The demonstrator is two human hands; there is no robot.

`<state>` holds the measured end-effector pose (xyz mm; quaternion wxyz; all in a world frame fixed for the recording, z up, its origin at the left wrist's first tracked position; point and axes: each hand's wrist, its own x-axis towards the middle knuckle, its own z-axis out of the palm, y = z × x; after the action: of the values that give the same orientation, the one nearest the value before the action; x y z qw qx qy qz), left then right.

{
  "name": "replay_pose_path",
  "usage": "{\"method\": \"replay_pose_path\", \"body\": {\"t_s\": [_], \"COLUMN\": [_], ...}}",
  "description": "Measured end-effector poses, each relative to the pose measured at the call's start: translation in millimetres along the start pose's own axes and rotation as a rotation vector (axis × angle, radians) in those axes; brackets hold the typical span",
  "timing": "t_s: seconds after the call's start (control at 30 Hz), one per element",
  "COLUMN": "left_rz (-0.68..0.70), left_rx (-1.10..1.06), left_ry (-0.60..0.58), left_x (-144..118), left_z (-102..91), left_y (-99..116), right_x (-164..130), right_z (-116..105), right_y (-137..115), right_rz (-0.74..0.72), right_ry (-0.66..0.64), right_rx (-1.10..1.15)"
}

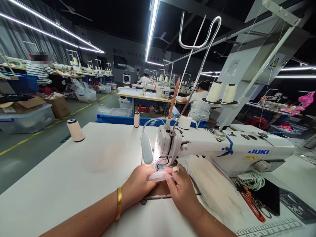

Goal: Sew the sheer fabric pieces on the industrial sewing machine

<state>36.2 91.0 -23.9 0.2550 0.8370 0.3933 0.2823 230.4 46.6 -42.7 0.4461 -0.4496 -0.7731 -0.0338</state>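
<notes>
Head view looks down on a white table [74, 171] with a white JUKI sewing machine [222, 148] right of centre. At the bottom centre of the frame both hands meet under the machine's needle end. The left hand [139, 184], a gold bangle [118, 203] on its wrist, has its grip pinched together on the left edge of a small piece of pale fabric [160, 176]. The right hand [182, 191] has its grip closed on the right edge of the same piece, thumb on top. The fabric lies flat at the foot of the machine, lit by a small lamp [147, 148] just to its upper left.

Toward the lower right, red-handled scissors [251, 204] lie beside a coil of white cord [250, 179]. Two white thread cones [222, 92] stand on the rack above the machine, and a pale spool [75, 130] stands on the table at the middle left. In the upper left background a person in a striped top [39, 70] sits at another bench.
</notes>
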Motion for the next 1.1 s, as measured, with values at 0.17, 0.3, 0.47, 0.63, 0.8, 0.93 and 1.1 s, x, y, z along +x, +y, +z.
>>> {"method": "replay_pose_path", "body": {"t_s": [0.17, 0.3, 0.47, 0.63, 0.8, 0.93, 1.1], "left_rz": [0.225, 0.247, 0.09, 0.184, 0.305, 0.325, 0.377], "left_rx": [0.08, 0.277, 0.236, 0.285, 0.447, 0.438, 0.328], "left_ry": [-0.006, 0.02, -0.032, 0.015, 0.051, 0.079, 0.08], "left_x": [-20, -37, -38, -33, -29, -22, -17], "left_z": [1.8, 4.4, 0.7, 2.7, 2.1, -4.0, -5.5], "left_y": [0, 1, 8, -4, -13, -9, -6], "right_x": [-6, -6, -3, -5, -8, -8, -7], "right_z": [-17, -31, -35, -28, -20, -17, -11], "right_y": [-2, -5, -6, -2, 4, 6, 8], "right_rz": [-0.129, -0.191, -0.171, -0.178, -0.194, -0.173, -0.155], "right_ry": [-0.239, -0.421, -0.458, -0.43, -0.408, -0.41, -0.428], "right_rx": [-0.014, -0.025, -0.041, -0.057, -0.086, -0.07, -0.06]}}
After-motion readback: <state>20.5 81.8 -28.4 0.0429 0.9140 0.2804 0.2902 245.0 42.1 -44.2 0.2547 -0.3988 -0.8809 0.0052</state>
